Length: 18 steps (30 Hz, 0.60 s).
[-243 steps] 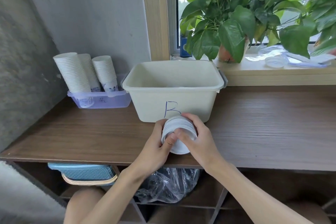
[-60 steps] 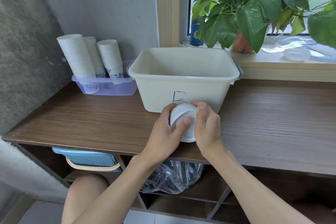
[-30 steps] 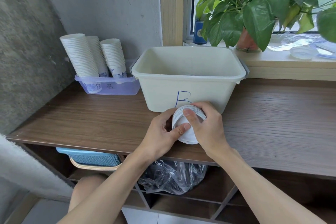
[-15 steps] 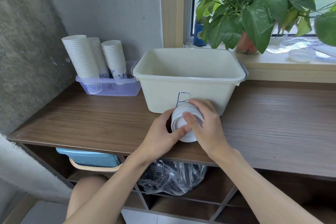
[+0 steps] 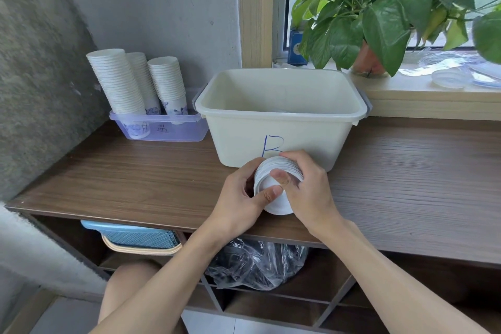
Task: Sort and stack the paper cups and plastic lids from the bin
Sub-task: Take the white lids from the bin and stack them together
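Note:
Both hands hold a stack of white plastic lids (image 5: 273,184) on its side, just above the wooden counter's front edge. My left hand (image 5: 241,195) grips it from the left, thumb across the near face. My right hand (image 5: 309,190) curls over it from the right, thumb on the near face. Right behind stands the cream bin (image 5: 279,119) marked with a blue "B"; its inside is mostly hidden from here. At the back left, three tall stacks of paper cups (image 5: 135,84) lean in a clear purple tray (image 5: 162,130).
The wooden counter (image 5: 406,179) stretches out to the right. A potted plant (image 5: 379,16) and clear plastic lids (image 5: 447,78) sit on the windowsill. Under the counter are a blue basket (image 5: 135,237) and a plastic bag (image 5: 257,266). A grey wall closes the left side.
The lid stack stays between my hands in front of the bin. My thumbs have shifted slightly on its near face.

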{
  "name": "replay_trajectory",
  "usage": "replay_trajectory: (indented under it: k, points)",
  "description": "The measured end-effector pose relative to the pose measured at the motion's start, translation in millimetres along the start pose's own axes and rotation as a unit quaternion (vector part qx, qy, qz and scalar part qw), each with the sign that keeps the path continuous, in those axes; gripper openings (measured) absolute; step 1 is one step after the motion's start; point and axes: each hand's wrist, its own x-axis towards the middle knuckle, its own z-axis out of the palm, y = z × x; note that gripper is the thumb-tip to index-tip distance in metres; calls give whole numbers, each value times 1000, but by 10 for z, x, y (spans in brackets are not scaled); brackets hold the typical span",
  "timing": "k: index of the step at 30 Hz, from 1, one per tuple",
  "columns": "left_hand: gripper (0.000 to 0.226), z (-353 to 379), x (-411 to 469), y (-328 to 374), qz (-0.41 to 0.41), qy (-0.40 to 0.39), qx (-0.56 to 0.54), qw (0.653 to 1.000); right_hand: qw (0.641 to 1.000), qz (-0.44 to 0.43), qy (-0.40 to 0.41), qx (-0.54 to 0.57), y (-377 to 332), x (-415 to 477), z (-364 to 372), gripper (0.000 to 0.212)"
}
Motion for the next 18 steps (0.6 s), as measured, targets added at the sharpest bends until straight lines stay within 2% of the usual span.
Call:
replay_trajectory:
  k: [6, 10, 13, 18]
  points:
    - [39, 19, 10, -18, -11, 16, 4, 1000, 1000, -3, 11, -5, -8, 20, 39, 63]
    - [42, 5, 12, -15, -18, 35, 20, 999, 1000, -3, -17, 5, -9, 21, 29, 68]
    - [41, -15, -17, -14, -28, 46, 10, 998, 999, 10, -47, 8, 8, 7, 34, 52]
    - [51, -43, -49, -14, -45, 88, -18, 995, 998, 42, -33, 35, -19, -20, 2, 31]
